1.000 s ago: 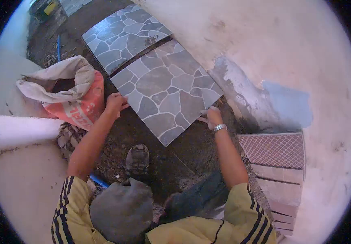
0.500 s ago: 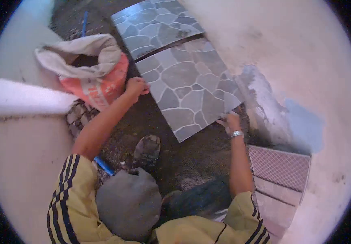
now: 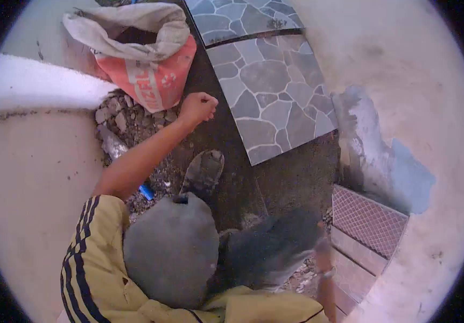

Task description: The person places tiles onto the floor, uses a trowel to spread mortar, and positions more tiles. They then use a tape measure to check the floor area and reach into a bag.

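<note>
Two stone-patterned tiles lie on the dark ground, a nearer tile (image 3: 275, 91) and a farther tile (image 3: 243, 19), with a narrow dark gap between them. My left hand (image 3: 198, 109) hovers just left of the nearer tile, its fingers curled together; whatever they may hold is too small to make out. Down at the lower right, my right hand (image 3: 322, 245) is beside my dark-clothed leg, near the stacked tiles. Motion smears its fingers.
A red and white sack (image 3: 159, 81) with a rolled rim stands at the upper left, above rubble (image 3: 119, 116). Patterned tiles (image 3: 369, 220) lean by the wall at the lower right. A blue object (image 3: 146, 192) lies near my shoe (image 3: 205, 169).
My right hand has left the nearer tile's corner and moved down and back toward my leg. My left hand has come away from the tile's left edge. The view has shifted.
</note>
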Available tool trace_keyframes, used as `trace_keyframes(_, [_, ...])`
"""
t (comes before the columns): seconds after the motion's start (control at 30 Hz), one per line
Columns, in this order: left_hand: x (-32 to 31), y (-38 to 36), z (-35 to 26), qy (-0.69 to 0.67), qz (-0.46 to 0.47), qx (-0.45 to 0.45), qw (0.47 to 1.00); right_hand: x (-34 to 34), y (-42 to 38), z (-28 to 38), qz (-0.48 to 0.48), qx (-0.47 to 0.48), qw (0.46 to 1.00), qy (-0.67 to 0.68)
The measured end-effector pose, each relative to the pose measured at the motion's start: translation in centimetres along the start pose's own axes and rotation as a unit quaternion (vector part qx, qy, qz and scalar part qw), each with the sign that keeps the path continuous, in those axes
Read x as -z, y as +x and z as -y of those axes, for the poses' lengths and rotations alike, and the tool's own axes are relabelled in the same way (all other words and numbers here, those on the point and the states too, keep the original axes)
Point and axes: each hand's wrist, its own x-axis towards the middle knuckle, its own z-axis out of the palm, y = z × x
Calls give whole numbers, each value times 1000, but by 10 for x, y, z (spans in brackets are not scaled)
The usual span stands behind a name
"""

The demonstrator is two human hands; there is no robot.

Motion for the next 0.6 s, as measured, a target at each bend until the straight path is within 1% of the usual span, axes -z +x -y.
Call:
trace_keyframes(0.1, [12, -19, 7, 45, 23, 35, 998, -39, -84, -42, 60, -155, 983, 75])
trace_keyframes(0.2, [10, -26, 23, -5, 4, 27, 1000, -73, -131, -70, 95, -262, 950, 139])
trace_keyframes(0.27, [9, -28, 27, 53, 4, -13, 999, -79, -148, -79, 107, -302, 933, 164])
trace_keyframes(0.33, [4, -26, 29, 94, -26, -46, 994, -70, -162, -83, 109, -334, 919, 178])
trace_keyframes(0.4, [-8, -42, 0, 103, -61, -141, 983, -50, -171, -82, 104, -357, 909, 185])
trace_keyframes(0.5, [-32, -67, -34, 31, -20, -235, 971, 7, -170, -58, 62, -356, 910, 202])
trace_keyframes(0.57, [-47, -94, -59, 125, 143, -226, 955, 37, -136, -29, 15, -291, 928, 232])
trace_keyframes(0.6, [-58, -104, -69, 170, 220, -224, 934, 42, -108, -12, 3, -246, 937, 248])
